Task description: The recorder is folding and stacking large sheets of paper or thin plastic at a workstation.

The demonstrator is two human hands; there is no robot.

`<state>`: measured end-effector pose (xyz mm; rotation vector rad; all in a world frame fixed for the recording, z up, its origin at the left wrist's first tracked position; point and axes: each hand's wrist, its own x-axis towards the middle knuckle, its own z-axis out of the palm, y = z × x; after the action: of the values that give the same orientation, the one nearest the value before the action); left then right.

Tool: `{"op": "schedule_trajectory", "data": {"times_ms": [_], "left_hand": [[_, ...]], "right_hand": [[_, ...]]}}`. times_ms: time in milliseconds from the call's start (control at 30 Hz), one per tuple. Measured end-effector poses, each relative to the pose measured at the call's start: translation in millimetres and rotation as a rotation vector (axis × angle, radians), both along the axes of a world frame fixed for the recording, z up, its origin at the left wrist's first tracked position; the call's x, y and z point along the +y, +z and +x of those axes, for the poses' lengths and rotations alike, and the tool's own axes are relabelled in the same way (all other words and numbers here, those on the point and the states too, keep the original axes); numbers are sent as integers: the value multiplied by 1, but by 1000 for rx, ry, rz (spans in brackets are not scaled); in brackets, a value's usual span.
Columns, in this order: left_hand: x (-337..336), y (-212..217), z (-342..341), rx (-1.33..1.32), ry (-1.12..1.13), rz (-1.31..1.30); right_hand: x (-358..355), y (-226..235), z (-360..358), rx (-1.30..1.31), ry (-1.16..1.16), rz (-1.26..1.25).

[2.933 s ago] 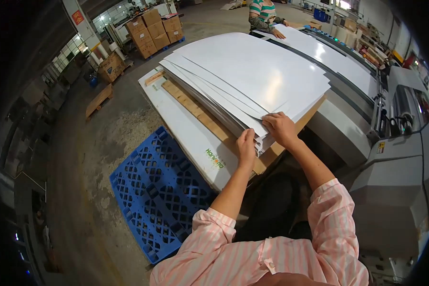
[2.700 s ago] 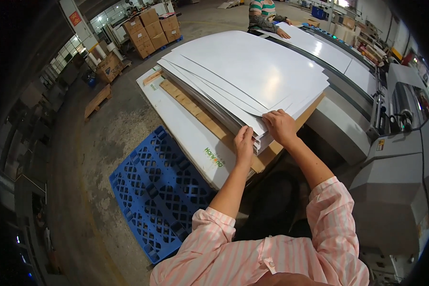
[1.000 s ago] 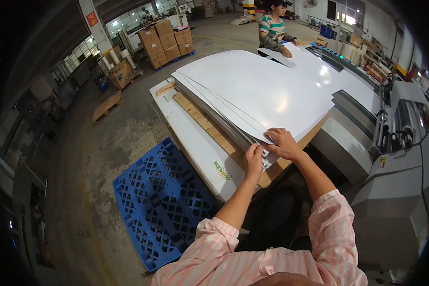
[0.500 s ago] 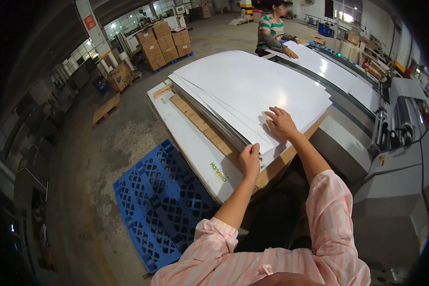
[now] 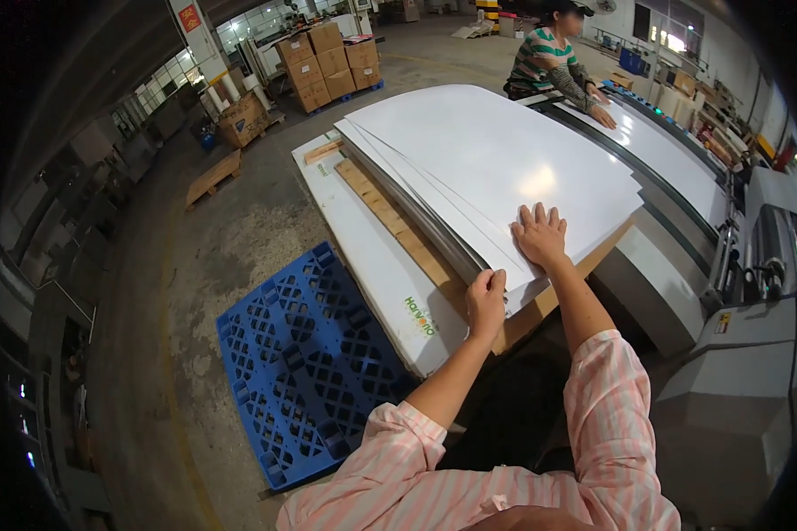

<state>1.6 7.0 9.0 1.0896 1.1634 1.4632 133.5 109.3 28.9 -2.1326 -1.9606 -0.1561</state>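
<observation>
A stack of large glossy white sheets lies in front of me, its top sheets slightly fanned along the left side. At the stack's near corner, my left hand is closed in a pinch on the sheet edge, thumb on top. My right hand lies flat on the top sheet, fingers spread, a little further in and to the right of the left hand. How many sheets the left fingers grip cannot be made out.
Under the stack is a white board with a wooden strip. A blue plastic pallet lies on the floor at left. To the right stands a grey machine. Beyond, a co-worker handles a sheet on its bed. Cartons stand behind.
My right hand has come down from a raised, curled pose to lie flat on the top sheet. My left hand keeps its pinch. The co-worker's hands and their sheet have moved right.
</observation>
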Motion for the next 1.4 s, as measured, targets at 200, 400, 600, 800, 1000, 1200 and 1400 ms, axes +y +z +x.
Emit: {"op": "schedule_trajectory", "data": {"times_ms": [200, 400, 600, 800, 1000, 1200, 1400], "left_hand": [[6, -12, -2, 41, 15, 50], [7, -13, 0, 72, 28, 50], [5, -14, 1, 45, 30, 41], [8, -13, 1, 58, 15, 43], [9, -15, 1, 15, 7, 61], [8, -16, -1, 45, 8, 65], [2, -10, -3, 22, -15, 31]], "right_hand": [[-18, 4, 0, 167, 246, 370], [-33, 22, -8, -148, 609, 242], [-30, 28, -16, -262, 629, 149], [-26, 24, -17, -288, 652, 177], [-31, 26, -18, 76, 452, -126], [-34, 15, -9, 160, 460, -8], [-33, 13, -12, 107, 330, -35]]}}
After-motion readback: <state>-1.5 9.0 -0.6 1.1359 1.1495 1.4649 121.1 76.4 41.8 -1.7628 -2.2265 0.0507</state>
